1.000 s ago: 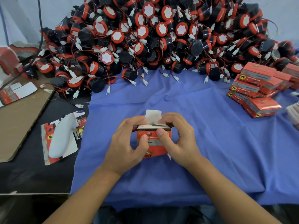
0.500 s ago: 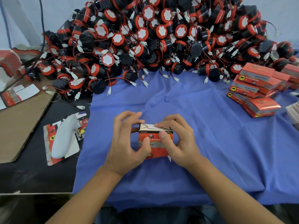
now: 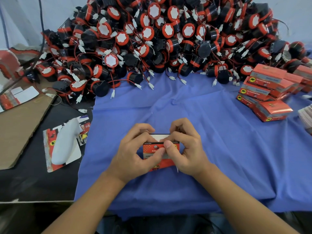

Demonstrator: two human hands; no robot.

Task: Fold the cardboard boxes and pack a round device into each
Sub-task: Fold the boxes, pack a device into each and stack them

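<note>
A small red cardboard box (image 3: 164, 162) stands on the blue cloth (image 3: 211, 132) in front of me. My left hand (image 3: 133, 154) grips its left side, thumb across the front. My right hand (image 3: 187, 149) grips the right side, its thumb and fingers pressing the white top flap (image 3: 158, 137) down flat. Whether a device lies inside is hidden. A big heap of round black-and-red devices (image 3: 168, 39) with red wires and white plugs fills the back of the table.
Folded red boxes (image 3: 268, 93) are stacked at the right. A white handheld object (image 3: 65, 142) lies on flat box blanks at the left, beside a brown cardboard sheet (image 3: 20, 125). More stacked items (image 3: 306, 119) show at the right edge.
The white top flap stood upright a second ago; my fingers have pushed it down onto the box top. Both hands stayed on the box.
</note>
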